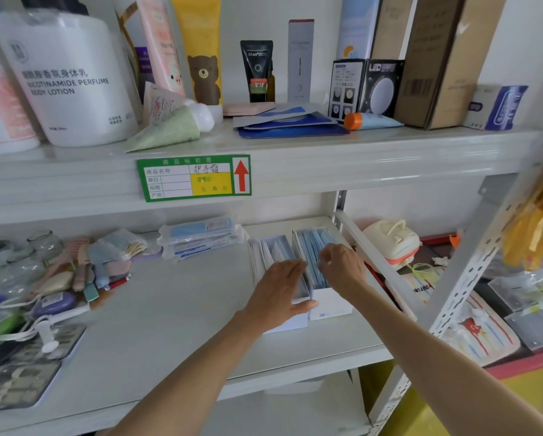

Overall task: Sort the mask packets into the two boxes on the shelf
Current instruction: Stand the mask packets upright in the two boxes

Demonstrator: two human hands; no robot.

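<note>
Your left hand [284, 289] is lying flat on one box [290, 320]; your right hand [342, 267] is pinching thin, floppy mask packets [312, 250] by their tops

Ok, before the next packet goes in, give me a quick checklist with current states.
1. Both boxes side by side on the lower shelf: ok.
2. Left hand rests flat on the left box, steadying it: ok.
3. Right hand fingers pinching packets in the right box: ok.
4. Packets in the right box standing upright: ok.
5. Room left in the left box: cannot tell, the hand covers it.
6. Loose mask packets remaining behind the boxes: not ok.
</note>
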